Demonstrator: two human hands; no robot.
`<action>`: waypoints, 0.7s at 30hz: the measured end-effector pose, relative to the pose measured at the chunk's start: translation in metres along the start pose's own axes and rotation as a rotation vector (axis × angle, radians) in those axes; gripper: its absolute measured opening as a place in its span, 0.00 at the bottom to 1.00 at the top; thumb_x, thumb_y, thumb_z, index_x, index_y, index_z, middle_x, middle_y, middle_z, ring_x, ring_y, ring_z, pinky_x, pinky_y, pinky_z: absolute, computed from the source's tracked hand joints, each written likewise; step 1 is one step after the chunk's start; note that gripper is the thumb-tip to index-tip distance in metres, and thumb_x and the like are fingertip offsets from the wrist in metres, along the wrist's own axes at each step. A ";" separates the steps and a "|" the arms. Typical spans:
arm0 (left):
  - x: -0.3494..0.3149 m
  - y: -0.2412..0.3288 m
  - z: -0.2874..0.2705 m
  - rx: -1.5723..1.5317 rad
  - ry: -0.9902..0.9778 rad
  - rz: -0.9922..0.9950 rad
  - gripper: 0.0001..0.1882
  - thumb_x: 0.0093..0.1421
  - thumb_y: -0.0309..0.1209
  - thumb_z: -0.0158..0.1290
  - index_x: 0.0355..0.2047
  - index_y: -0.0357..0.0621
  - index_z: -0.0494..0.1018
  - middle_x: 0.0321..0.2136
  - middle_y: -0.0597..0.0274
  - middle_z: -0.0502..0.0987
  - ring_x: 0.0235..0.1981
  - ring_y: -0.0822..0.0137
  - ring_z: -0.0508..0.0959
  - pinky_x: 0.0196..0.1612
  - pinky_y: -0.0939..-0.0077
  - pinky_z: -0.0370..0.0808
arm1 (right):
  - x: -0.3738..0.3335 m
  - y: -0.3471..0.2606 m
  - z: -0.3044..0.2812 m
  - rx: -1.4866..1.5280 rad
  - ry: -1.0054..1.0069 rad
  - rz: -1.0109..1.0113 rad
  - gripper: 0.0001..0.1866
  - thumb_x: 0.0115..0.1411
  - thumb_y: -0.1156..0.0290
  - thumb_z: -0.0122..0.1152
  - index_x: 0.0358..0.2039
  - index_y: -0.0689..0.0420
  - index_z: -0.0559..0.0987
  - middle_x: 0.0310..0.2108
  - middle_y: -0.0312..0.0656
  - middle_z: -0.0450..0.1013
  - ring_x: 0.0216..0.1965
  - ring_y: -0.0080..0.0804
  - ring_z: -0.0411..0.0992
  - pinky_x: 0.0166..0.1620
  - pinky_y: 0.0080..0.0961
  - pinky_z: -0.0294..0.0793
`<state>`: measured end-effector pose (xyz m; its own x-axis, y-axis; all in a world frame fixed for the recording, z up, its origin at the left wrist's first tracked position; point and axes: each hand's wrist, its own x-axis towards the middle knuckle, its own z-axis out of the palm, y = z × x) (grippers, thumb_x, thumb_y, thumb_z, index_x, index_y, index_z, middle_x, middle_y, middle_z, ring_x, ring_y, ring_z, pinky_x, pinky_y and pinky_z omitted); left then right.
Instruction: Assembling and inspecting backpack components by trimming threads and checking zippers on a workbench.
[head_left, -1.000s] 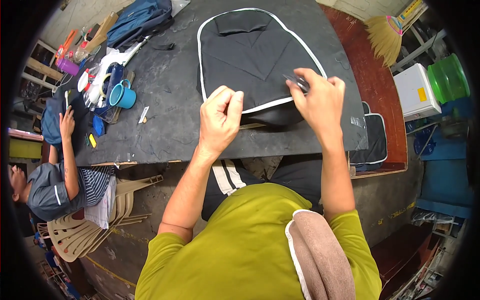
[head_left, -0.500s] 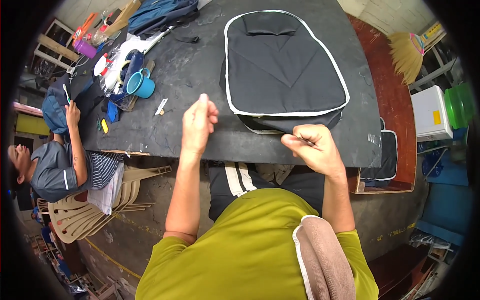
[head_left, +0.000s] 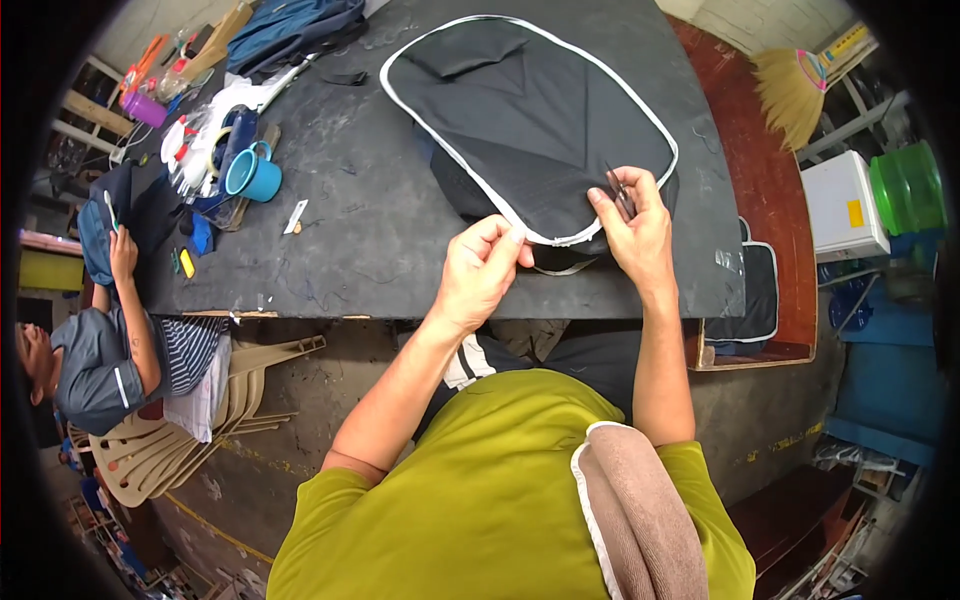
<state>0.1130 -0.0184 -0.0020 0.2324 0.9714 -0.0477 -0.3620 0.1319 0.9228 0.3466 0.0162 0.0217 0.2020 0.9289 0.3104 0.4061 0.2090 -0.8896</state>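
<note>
A black fabric bag (head_left: 520,110) edged in white piping lies on the table in front of me, tilted toward the left at its far end. At its near edge, my left hand (head_left: 478,272) pinches the white piping (head_left: 455,165) between thumb and fingers. My right hand (head_left: 640,232) is closed around small dark thread snips (head_left: 622,198), their pointed tip facing away from me over the panel. That hand is beside the bag's near right corner. Part of the bag's lower side is hidden under the panel.
Left on the black table (head_left: 350,220) are a blue mug (head_left: 254,174), a yellow cutter (head_left: 187,263) and a blue bag (head_left: 290,35). A co-worker (head_left: 110,350) sits at the left beside stacked beige chairs (head_left: 150,450). A reddish wooden bin (head_left: 790,260) borders the table's right side.
Both hands have moved in to the bag; the left has taken hold of its piping. The bag has turned, its far end swinging left. The snips have come over the panel.
</note>
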 end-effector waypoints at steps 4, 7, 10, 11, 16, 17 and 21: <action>0.000 0.005 0.008 0.132 -0.016 0.046 0.14 0.81 0.35 0.56 0.39 0.40 0.81 0.29 0.73 0.81 0.21 0.87 0.65 0.25 0.84 0.61 | -0.015 -0.058 -0.023 -0.508 -0.033 -0.308 0.07 0.65 0.70 0.78 0.42 0.54 0.88 0.31 0.32 0.85 0.31 0.25 0.78 0.52 0.31 0.70; 0.002 0.008 0.018 0.137 -0.044 0.110 0.15 0.81 0.36 0.56 0.39 0.40 0.82 0.27 0.74 0.80 0.22 0.86 0.66 0.26 0.82 0.63 | -0.020 -0.079 -0.023 -0.416 -0.170 -0.512 0.12 0.59 0.71 0.80 0.45 0.51 0.90 0.29 0.30 0.84 0.29 0.28 0.76 0.53 0.33 0.65; 0.001 0.013 0.028 0.161 -0.013 0.152 0.15 0.81 0.36 0.56 0.38 0.40 0.82 0.25 0.76 0.78 0.23 0.85 0.68 0.27 0.82 0.65 | -0.020 -0.078 -0.010 -0.338 -0.225 -0.463 0.14 0.58 0.71 0.80 0.45 0.52 0.91 0.29 0.31 0.83 0.30 0.29 0.76 0.52 0.32 0.66; 0.001 0.012 0.026 0.160 -0.013 0.154 0.15 0.81 0.36 0.56 0.38 0.40 0.82 0.25 0.76 0.78 0.23 0.85 0.68 0.27 0.82 0.65 | -0.020 -0.077 -0.009 -0.339 -0.225 -0.465 0.14 0.58 0.71 0.80 0.45 0.52 0.91 0.29 0.31 0.83 0.30 0.29 0.76 0.52 0.32 0.66; -0.001 0.015 0.018 0.211 -0.008 0.032 0.14 0.80 0.35 0.58 0.39 0.40 0.83 0.26 0.74 0.81 0.26 0.83 0.75 0.31 0.85 0.70 | -0.026 -0.056 -0.005 -0.179 -0.241 -0.338 0.08 0.65 0.75 0.76 0.43 0.57 0.88 0.35 0.33 0.85 0.33 0.25 0.76 0.48 0.26 0.74; -0.001 0.017 0.019 0.210 -0.008 0.032 0.14 0.80 0.35 0.58 0.39 0.40 0.83 0.26 0.74 0.81 0.26 0.83 0.75 0.31 0.85 0.70 | -0.029 -0.054 -0.004 -0.180 -0.242 -0.338 0.08 0.65 0.75 0.76 0.43 0.57 0.88 0.35 0.33 0.85 0.33 0.25 0.76 0.48 0.26 0.74; 0.000 0.024 0.024 0.137 -0.022 -0.029 0.10 0.78 0.34 0.60 0.41 0.39 0.83 0.30 0.70 0.84 0.28 0.82 0.77 0.31 0.85 0.71 | -0.038 -0.051 -0.007 0.285 -0.211 0.071 0.08 0.74 0.73 0.70 0.49 0.61 0.83 0.42 0.30 0.81 0.41 0.14 0.72 0.48 0.17 0.74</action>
<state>0.1257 -0.0196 0.0294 0.2617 0.9628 -0.0679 -0.2289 0.1303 0.9647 0.3242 -0.0317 0.0572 0.0201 0.9805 0.1953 0.1268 0.1912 -0.9733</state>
